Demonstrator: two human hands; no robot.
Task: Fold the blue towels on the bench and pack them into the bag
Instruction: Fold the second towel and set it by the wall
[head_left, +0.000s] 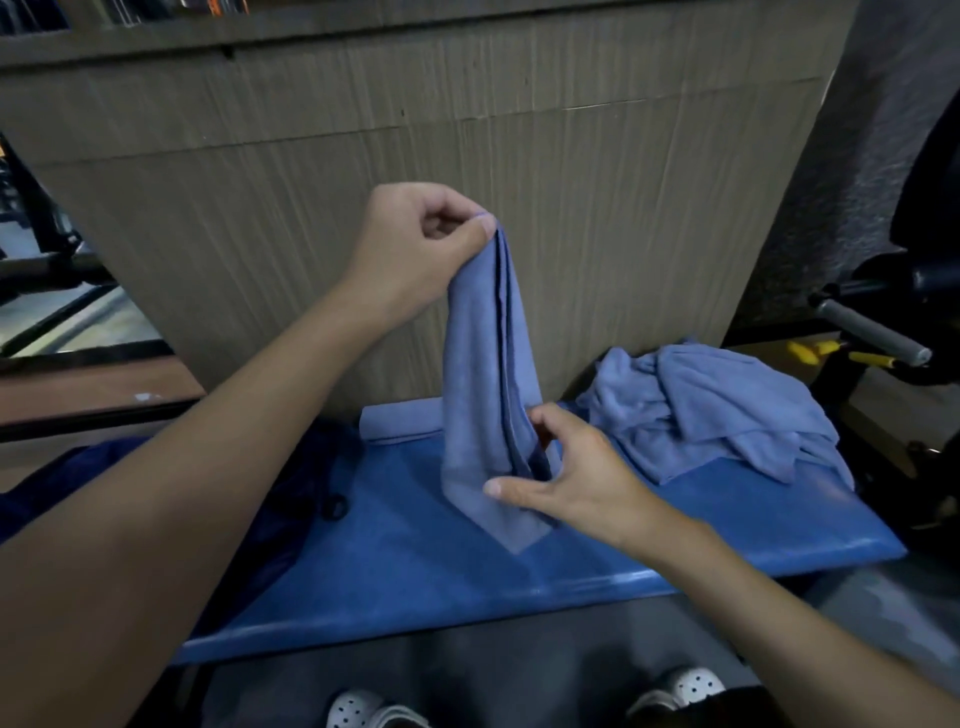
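My white clogs (374, 714) stand on the floor just below the near edge of the blue worktop (415, 587). Above the middle of the worktop my right hand (571, 478) grips the lower part of a blue towel (485, 384), the thumb across its front and the fingers curled behind it. The towel's bottom corner touches the worktop. The towel hangs in long upright folds from my left hand (415, 249), which is raised and pinches the top end between thumb and curled fingers. A dark blue bag (291, 467) lies slumped over the left end of the worktop. At the far edge, behind the held towel, lies a flat folded towel (400, 421). A rumpled pile of blue towels (717, 410) sits in the far right corner. A wood-grain panel (571, 208) rises behind the far edge.
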